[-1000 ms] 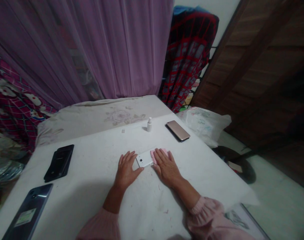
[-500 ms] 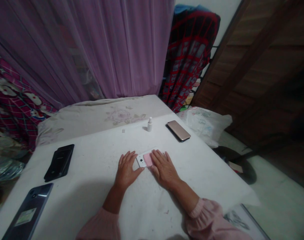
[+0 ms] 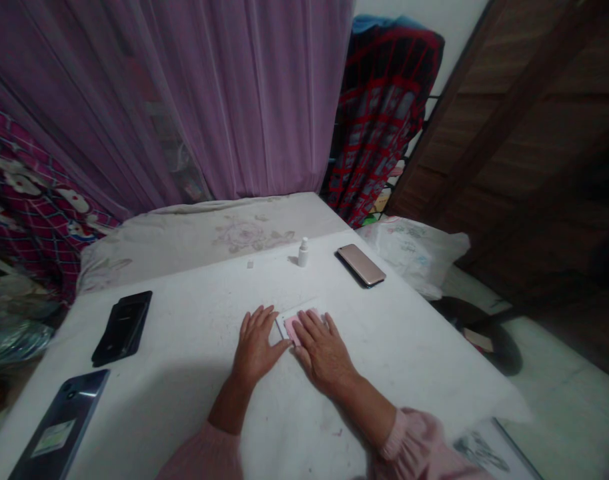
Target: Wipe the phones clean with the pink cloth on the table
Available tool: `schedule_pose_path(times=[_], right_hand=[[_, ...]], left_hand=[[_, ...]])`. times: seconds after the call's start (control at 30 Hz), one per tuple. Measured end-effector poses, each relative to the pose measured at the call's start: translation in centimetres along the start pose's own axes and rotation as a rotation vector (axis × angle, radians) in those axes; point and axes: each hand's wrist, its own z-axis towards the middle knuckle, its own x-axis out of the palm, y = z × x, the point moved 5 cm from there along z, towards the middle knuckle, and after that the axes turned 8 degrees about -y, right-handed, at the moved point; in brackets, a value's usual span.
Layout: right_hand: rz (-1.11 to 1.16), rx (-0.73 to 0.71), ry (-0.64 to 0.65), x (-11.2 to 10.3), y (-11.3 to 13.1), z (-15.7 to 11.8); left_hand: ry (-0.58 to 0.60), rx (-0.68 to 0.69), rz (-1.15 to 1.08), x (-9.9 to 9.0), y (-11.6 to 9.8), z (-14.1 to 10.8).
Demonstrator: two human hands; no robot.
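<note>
Lower left of frame: a large phone (image 3: 59,427) with a pale label lies on the white cloth (image 3: 194,333). Just above it, dark handsets (image 3: 123,330) overlap. Centre: the left hand (image 3: 255,348) has thumb and forefinger set at the left end of a white phone (image 3: 281,325), holding it flat. A pink cloth (image 3: 294,333) covers much of that phone, pressed down under the fingers of the right hand (image 3: 327,353). The hands are near each other; thumb contact cannot be determined. Above, a white bottle (image 3: 303,255) stands upright. Right of centre: a gold-backed phone (image 3: 361,265) lies flat.
</note>
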Motion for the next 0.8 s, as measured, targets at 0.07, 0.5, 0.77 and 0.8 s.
schedule_pose_path(times=[0.07,0.5,0.77,0.8], right_hand=[[0.012,-0.005,0.005,0.1,0.0,0.1],[0.022,-0.007,0.089,0.2,-0.3,1.8],[0.026,0.017,0.106,0.1,-0.2,1.3],[0.031,0.023,0.116,0.2,-0.2,1.8]], left_hand=[[0.0,-0.001,-0.002,0.0,0.0,0.0],[0.021,-0.006,0.012,-0.2,-0.1,0.2],[0.031,0.001,0.018,-0.1,-0.2,0.2],[0.029,0.001,0.02,-0.1,-0.2,0.1]])
